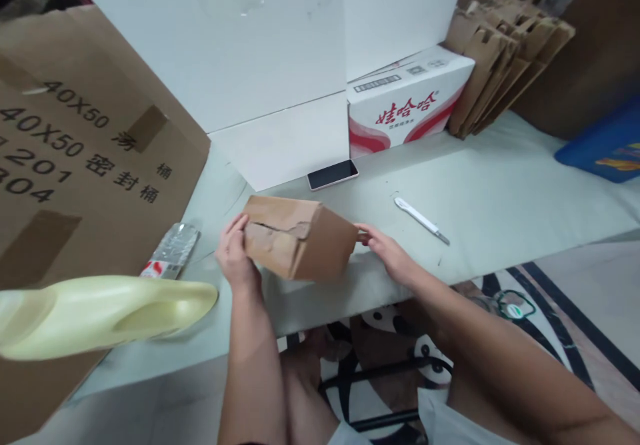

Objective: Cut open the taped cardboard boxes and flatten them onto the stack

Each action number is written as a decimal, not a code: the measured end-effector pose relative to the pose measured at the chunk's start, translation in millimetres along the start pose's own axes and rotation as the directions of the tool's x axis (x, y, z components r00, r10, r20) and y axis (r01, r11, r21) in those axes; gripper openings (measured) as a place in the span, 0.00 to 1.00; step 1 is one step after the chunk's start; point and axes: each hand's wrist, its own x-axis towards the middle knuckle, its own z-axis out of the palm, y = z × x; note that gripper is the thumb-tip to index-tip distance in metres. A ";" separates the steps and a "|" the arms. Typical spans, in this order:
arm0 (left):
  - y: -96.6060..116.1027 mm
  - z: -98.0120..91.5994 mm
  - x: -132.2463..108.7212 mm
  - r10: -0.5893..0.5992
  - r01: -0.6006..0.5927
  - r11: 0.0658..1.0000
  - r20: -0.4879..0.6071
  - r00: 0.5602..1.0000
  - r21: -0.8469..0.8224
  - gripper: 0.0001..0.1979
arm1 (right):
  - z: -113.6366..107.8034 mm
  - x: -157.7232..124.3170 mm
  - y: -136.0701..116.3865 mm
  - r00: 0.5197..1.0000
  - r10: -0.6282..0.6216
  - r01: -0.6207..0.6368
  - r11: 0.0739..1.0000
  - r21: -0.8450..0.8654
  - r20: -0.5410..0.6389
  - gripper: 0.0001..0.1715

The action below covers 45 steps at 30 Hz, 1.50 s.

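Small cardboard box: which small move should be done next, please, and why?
Probably settle the cardboard box level on the table, since it looks tilted between the left hand at one side and the right hand at the other.

To us this place looked like a small packing or storage corner, but whether it belonged to a home, a shop or a workshop, we could not tell. We judged so from the large printed carton [107, 135] at the left, and from the counter [505, 192], where a red-and-white box [407, 113], a bundle of brown cardboard [493, 65] and a slim white knife [419, 219] were kept.
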 end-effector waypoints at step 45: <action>-1.1 44.5 -36.0 0.307 -0.429 0.903 0.693 0.653 0.005 0.24 | -87.1 13.9 0.1 0.829 0.061 -0.520 0.449 -0.727 -0.556 0.15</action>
